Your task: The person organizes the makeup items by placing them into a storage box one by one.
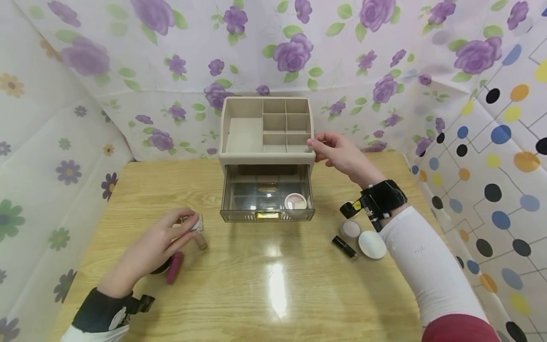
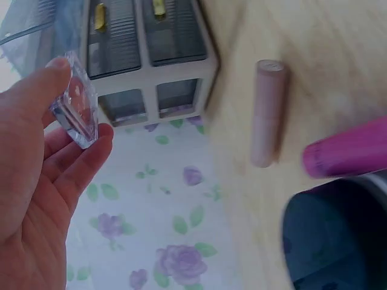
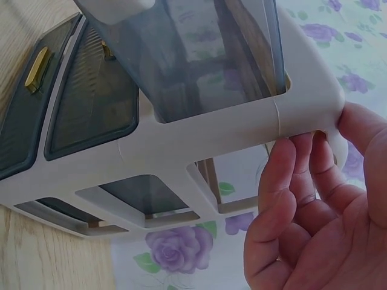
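Note:
A cream makeup organizer [image 1: 265,158] stands at the back of the table, its smoky clear top drawer [image 1: 239,202] pulled out. A round three-tone compact [image 1: 296,201] lies in the drawer. My right hand [image 1: 344,156] grips the organizer's upper right corner, thumb on the rim and fingers curled into a side opening. In the left wrist view, my left hand [image 2: 36,163] pinches a small clear square case [image 2: 83,115] between thumb and fingers. That hand hovers above the table's left side, close to a pale pink lipstick tube [image 1: 201,241].
A magenta tube [image 1: 175,267] and a dark round container [image 2: 326,235] sit by the left hand. On the right are a black lipstick tube [image 1: 344,248], a pinkish round jar [image 1: 351,229] and a white round compact [image 1: 372,244]. Flowered cloth [image 1: 188,114] hangs behind the organizer.

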Demonstrator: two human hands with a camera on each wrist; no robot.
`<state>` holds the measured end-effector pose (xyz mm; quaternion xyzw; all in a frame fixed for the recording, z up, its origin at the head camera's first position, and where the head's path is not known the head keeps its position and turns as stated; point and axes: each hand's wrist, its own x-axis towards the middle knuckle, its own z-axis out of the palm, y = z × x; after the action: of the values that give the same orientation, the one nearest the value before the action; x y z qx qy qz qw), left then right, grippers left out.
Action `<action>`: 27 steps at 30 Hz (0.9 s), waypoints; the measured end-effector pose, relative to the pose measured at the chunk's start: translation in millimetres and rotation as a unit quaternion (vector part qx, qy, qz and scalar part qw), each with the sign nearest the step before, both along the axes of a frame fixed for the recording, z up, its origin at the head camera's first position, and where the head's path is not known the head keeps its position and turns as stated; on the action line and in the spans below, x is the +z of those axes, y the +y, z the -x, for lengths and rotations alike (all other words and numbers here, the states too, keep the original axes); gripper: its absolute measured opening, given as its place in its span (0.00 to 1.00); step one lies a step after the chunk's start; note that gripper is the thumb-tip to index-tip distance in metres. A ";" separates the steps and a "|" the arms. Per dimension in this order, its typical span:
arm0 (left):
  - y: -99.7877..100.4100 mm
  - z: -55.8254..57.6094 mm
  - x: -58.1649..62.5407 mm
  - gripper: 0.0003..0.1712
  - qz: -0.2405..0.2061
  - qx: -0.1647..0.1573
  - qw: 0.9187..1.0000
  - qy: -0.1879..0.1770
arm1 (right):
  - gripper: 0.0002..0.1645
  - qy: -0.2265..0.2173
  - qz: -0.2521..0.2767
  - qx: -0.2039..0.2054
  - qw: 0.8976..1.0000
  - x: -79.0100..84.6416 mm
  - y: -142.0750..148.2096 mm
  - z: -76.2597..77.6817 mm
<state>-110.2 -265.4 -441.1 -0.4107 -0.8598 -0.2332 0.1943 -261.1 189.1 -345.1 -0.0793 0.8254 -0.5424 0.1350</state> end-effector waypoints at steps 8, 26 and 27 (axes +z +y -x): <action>2.6 9.6 23.3 0.32 -0.030 0.004 0.997 0.071 | 0.23 0.003 0.002 -0.004 1.000 -1.5 1.5 -0.2; 28.2 21.8 54.6 0.27 -0.107 -0.011 0.986 0.130 | 0.23 0.008 -0.005 -0.002 1.000 -2.4 0.2 1.9; 30.3 22.4 56.2 0.27 -0.103 -0.010 0.986 0.133 | 0.24 0.007 -0.006 -0.002 1.000 -2.4 0.4 2.0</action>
<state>-132.6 -235.1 -384.9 -0.4243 -0.7936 -0.2654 0.3459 -263.1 189.5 -347.6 -0.0802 0.8299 -0.5369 0.1286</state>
